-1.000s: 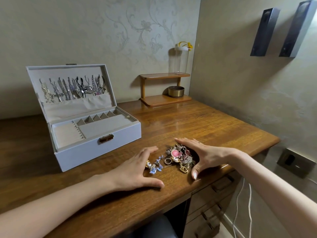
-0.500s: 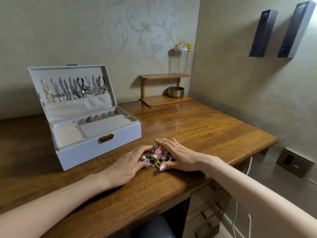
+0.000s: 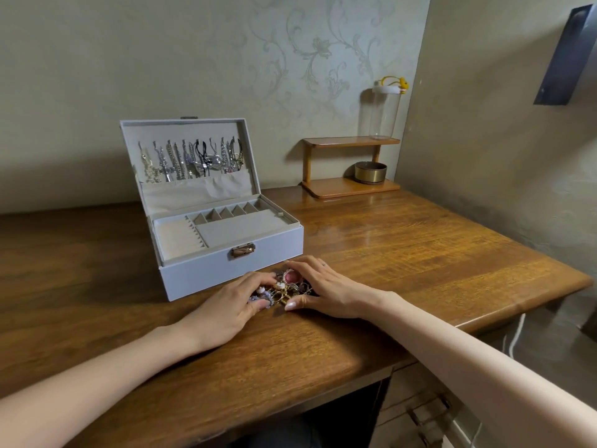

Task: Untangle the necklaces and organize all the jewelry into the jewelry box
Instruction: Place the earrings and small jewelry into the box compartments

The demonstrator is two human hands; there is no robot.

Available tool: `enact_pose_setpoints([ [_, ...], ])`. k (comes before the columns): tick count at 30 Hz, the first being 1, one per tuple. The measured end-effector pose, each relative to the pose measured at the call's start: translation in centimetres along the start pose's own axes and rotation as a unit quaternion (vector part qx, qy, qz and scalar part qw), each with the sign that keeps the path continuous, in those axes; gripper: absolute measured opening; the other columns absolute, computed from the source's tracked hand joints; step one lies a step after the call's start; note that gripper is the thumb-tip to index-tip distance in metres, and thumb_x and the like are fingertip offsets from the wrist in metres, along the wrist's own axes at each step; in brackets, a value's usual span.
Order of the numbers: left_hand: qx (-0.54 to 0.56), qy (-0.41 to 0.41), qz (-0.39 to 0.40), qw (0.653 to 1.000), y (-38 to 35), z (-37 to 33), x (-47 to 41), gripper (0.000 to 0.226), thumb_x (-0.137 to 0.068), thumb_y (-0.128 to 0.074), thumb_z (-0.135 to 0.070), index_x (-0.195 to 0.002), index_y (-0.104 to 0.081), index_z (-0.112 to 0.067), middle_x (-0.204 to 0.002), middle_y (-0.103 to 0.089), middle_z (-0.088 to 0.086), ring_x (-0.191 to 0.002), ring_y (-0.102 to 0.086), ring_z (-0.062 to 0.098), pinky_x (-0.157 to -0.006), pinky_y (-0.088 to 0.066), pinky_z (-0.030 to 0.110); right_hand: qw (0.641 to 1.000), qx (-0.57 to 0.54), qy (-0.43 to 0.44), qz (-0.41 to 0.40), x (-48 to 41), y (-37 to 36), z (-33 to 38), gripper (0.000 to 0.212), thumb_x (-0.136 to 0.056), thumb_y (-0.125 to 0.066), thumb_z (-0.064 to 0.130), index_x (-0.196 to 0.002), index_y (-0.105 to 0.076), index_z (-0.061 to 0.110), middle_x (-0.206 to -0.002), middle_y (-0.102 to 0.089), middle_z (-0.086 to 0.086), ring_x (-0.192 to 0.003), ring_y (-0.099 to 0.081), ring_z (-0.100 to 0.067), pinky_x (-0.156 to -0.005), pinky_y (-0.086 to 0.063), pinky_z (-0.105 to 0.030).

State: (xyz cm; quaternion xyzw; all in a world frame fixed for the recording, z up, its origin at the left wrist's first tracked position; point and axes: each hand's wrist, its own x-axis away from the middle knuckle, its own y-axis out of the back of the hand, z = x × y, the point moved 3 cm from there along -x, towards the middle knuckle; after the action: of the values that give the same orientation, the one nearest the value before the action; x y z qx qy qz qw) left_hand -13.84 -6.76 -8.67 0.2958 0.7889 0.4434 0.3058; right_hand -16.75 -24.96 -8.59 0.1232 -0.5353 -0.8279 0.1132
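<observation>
Below frame center, left hand point(image 3: 226, 308) and right hand point(image 3: 326, 292) press against the pile point(image 3: 286, 286), fingers loose. Necklaces point(image 3: 190, 160) hang in the box point(image 3: 232, 270); the pile looks unsorted.

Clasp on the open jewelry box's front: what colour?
Coppery bronze clasp against the pale grey box; clearest in the head view.

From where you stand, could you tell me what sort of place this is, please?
Probably a room at home, perhaps a bedroom or dressing corner. A wooden desk with drawers stands in a corner with floral wallpaper, and an open jewelry box and a small wooden shelf sit on it.
</observation>
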Motion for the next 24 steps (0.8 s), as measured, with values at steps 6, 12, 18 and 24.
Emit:
enact_pose_setpoints([
  [6, -0.001, 0.047, -0.020, 0.999, 0.9, 1.1, 1.6, 0.033, -0.097, -0.045, -0.026, -0.129, -0.040, -0.023, -0.142, -0.037, -0.010, -0.121, -0.034, -0.004, -0.099, -0.024, 0.011, 0.999, -0.008, 0.042, -0.010, -1.6, -1.0, 1.9, 0.077, -0.087, -0.059, 0.050, -0.147, -0.025, 0.016, -0.144, -0.034, -0.005, -0.134, -0.030, -0.018, -0.111, -0.029, -0.034],
  [12, -0.011, 0.076, -0.031, 0.997, 1.5, 1.6, 2.9, 0.033, -0.098, -0.044, -0.025, -0.130, -0.039, -0.022, -0.141, -0.039, -0.010, -0.125, -0.039, 0.003, -0.099, -0.025, 0.013, 0.996, -0.023, 0.077, -0.024, -2.7, -1.7, 2.9, 0.075, -0.086, -0.061, 0.049, -0.146, -0.028, 0.017, -0.139, -0.037, -0.005, -0.130, -0.034, -0.017, -0.109, -0.033, -0.033],
  [18, -0.018, 0.086, -0.044, 0.995, 1.9, 1.8, 4.2, 0.035, -0.097, -0.046, -0.027, -0.131, -0.039, -0.020, -0.140, -0.038, -0.008, -0.125, -0.034, -0.002, -0.101, -0.023, 0.012, 0.989, -0.102, 0.103, -0.038, -3.4, -1.3, 3.2, 0.074, -0.078, -0.072, 0.045, -0.140, -0.040, 0.020, -0.135, -0.044, 0.000, -0.123, -0.044, -0.011, -0.105, -0.038, -0.028],
  [24, -0.021, 0.086, -0.040, 0.995, 2.4, 2.2, 4.7, 0.049, -0.091, -0.054, -0.038, -0.134, -0.036, -0.024, -0.138, -0.038, -0.010, -0.125, -0.035, -0.003, -0.104, -0.024, 0.013, 0.946, -0.302, 0.040, -0.106, -2.4, 1.8, 1.4, 0.043, -0.082, -0.060, 0.047, -0.114, -0.064, 0.019, -0.115, -0.063, 0.006, -0.097, -0.063, -0.005, -0.079, -0.053, -0.021],
])
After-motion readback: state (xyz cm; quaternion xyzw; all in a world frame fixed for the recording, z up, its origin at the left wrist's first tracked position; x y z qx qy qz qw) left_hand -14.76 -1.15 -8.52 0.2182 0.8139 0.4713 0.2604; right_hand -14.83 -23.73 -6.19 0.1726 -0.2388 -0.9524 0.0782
